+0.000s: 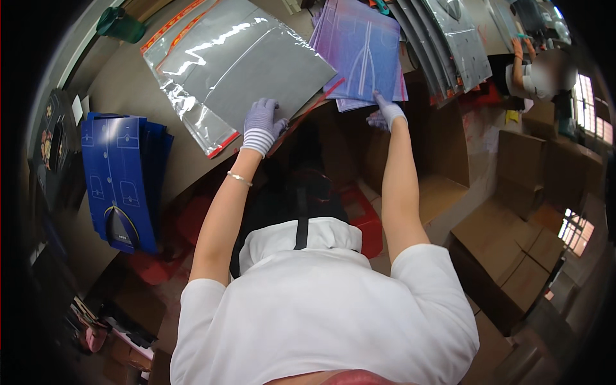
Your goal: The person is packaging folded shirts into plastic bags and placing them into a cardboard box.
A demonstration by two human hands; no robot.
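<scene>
My left hand (262,124), in a lavender knit glove with a striped cuff, rests with fingers stretched out at the near edge of a stack of clear plastic bags (247,61) with red-orange edging. Farther right, my gloved right hand (389,115) is at the near edge of a pile of purple-blue printed sheets (364,48). One of its digits points up onto the top sheet, while the others sit apart, just below the sheets' edge. No sheet is visibly wrapped in its fingers.
Blue printed folders (122,179) stand at the table's left end. A green cup (120,25) is at the back left. More grey plastic bags (443,45) lie right of the sheets. Cardboard boxes (510,247) fill the right side. A co-worker (536,80) works at the far right.
</scene>
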